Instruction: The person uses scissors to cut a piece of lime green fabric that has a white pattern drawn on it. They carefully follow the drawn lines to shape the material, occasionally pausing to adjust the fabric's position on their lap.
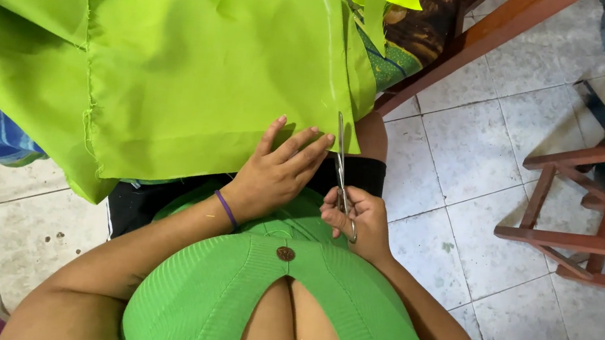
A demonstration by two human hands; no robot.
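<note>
The left hand (pixel 273 176) is pressing its spread fingers flat on the lime-green fabric (pixel 200 63); the right hand (pixel 356 214) is gripping scissors (pixel 341 169), blades pointing away along the fabric's right edge.

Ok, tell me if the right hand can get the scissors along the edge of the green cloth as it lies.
Probably yes. The right hand holds the scissors with the blades already at the edge of the green cloth, the left hand lies flat beside them, and nothing blocks the edge.
</note>
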